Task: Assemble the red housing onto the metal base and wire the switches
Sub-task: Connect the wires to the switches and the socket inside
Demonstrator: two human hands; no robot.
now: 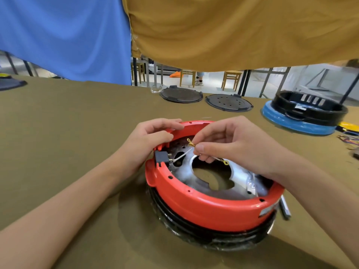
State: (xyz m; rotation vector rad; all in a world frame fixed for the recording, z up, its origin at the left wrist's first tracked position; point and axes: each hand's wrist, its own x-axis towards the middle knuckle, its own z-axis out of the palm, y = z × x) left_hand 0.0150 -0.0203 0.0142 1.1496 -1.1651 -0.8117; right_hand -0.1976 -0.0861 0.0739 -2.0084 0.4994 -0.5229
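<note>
Red housing (204, 199): round plastic ring, seated over a metal base (239, 175) with a large central opening; the pair rests on a black ringed part (194, 228) on the olive-covered table (77, 133), near centre.

Switch (160, 157): dark block set in the housing's left wall, terminals facing inward; a white wire (181, 156) runs from it toward the middle.

Left hand (149, 140): fingers curled over the housing's far-left rim, gripping it just above the switch.

Right hand (233, 144): thumb and fingers pinch a second white wire (216, 158), with one gold ring terminal (190, 142) showing above the fingertips and another (226, 162) below the hand.

Far edge of table: two black round lids (181, 95) (229, 102) side by side; to the right, a black housing (308, 107) on a blue base (297, 123).

Right edge: loose coloured wires (348, 139); a metal rod (284, 207) lies just beside the red housing.

Background: blue cloth (64, 35) and tan cloth (233, 30) hanging; wooden stools (232, 78) beyond.
</note>
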